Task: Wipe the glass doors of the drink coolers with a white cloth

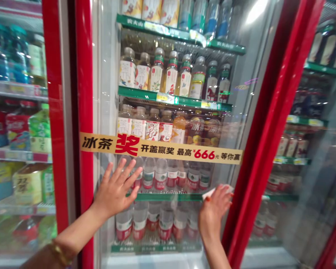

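My left hand [116,188] has its fingers spread, palm toward the glass door [182,175] of a drinks fridge, just below a yellow banner strip [162,148]. Nothing is held in it. Lower on the right side of the same door, my right hand [215,205] presses a folded white cloth or tissue [211,192] to the glass. Only the edges of this white piece show past the fingers, so its exact kind is unclear. Behind the glass stand rows of bottles with red-and-white labels [160,178].
Red door frames flank the glass, one on the left [85,112] and one leaning on the right [271,134]. Green-edged shelves [140,92] inside hold tea bottles [172,74]. Another fridge with boxed and bottled drinks [28,183] stands at left; more shelves are on the right.
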Demonstrator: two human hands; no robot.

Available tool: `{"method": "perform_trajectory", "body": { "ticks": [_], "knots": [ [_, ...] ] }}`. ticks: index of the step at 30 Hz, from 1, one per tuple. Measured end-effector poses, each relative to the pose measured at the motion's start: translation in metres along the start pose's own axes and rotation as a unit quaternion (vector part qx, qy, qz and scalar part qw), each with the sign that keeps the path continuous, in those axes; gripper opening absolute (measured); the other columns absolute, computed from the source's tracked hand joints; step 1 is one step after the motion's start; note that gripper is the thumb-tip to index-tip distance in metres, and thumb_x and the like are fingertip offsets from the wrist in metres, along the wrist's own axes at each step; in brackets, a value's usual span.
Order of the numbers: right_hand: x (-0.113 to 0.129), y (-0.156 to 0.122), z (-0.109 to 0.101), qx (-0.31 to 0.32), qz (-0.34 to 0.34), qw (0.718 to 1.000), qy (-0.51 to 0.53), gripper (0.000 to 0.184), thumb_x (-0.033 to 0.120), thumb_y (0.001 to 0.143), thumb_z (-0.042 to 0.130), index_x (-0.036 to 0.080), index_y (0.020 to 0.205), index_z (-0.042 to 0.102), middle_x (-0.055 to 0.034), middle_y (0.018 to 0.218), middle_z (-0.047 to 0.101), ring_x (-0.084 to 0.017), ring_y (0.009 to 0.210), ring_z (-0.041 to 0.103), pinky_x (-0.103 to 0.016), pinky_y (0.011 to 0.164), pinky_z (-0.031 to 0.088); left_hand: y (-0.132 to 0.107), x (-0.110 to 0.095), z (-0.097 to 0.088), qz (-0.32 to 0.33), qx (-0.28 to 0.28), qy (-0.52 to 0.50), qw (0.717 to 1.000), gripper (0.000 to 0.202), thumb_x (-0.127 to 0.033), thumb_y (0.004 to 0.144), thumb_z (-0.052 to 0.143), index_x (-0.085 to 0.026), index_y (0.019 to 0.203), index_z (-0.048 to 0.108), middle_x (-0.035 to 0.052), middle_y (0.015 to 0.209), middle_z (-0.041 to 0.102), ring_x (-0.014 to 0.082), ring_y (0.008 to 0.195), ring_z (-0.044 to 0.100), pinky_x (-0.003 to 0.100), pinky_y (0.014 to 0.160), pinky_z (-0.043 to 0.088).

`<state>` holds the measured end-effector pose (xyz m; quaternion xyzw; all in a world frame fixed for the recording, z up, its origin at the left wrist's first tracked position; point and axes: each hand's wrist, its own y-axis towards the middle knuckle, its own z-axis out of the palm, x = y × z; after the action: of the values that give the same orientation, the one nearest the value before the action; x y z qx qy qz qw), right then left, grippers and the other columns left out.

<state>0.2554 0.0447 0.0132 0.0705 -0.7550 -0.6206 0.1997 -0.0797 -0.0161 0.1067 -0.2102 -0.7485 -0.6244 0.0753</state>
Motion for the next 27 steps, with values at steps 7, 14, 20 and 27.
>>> {"method": "perform_trajectory", "body": {
  "ticks": [7, 14, 20, 27],
  "knots": [
    [0.061, -0.011, 0.018, 0.104, -0.208, 0.971, 0.063, 0.078, 0.038, 0.110, 0.045, 0.019, 0.178, 0.011, -0.0111, 0.182, 0.021, -0.027, 0.172, 0.008, -0.059, 0.138, 0.028, -0.009, -0.003, 0.002, 0.000, 0.004, -0.002, 1.000, 0.079, -0.034, 0.104, 0.065, -0.030, 0.175, 0.031, 0.0031, 0.180, 0.029, 0.0249, 0.172, 0.017, 0.052, 0.144, 0.008],
    [-0.005, -0.042, 0.018, -0.045, 0.054, 0.997, -0.011, 0.083, 0.032, 0.109, 0.029, 0.006, 0.174, -0.016, -0.0164, 0.180, -0.021, -0.033, 0.169, -0.017, -0.068, 0.139, 0.002, -0.014, -0.001, 0.003, 0.008, 0.006, 0.009, 1.000, 0.087, -0.035, 0.099, 0.067, -0.031, 0.176, 0.027, 0.0029, 0.180, 0.029, 0.0261, 0.172, 0.019, 0.051, 0.145, 0.008],
    [0.016, -0.144, 0.005, 0.030, -0.071, 0.997, -0.003, 0.085, 0.032, 0.102, 0.043, 0.032, 0.179, 0.007, 0.0067, 0.181, 0.012, -0.020, 0.169, 0.008, -0.057, 0.141, 0.020, -0.028, -0.011, 0.005, -0.015, 0.023, 0.010, 1.000, 0.082, -0.035, 0.104, 0.062, -0.035, 0.176, 0.024, -0.0006, 0.180, 0.027, 0.0253, 0.171, 0.021, 0.055, 0.144, 0.009],
    [0.012, -0.096, 0.035, 0.006, 0.054, 0.999, -0.002, 0.084, 0.031, 0.107, 0.035, 0.007, 0.176, -0.006, -0.0223, 0.181, -0.005, -0.041, 0.170, -0.007, -0.088, 0.128, 0.018, -0.065, -0.043, 0.014, -0.010, 0.039, -0.026, 0.999, 0.076, -0.038, 0.106, 0.062, -0.028, 0.174, 0.032, 0.0043, 0.177, 0.033, 0.0218, 0.173, 0.016, 0.051, 0.144, 0.005]
  ]
}}
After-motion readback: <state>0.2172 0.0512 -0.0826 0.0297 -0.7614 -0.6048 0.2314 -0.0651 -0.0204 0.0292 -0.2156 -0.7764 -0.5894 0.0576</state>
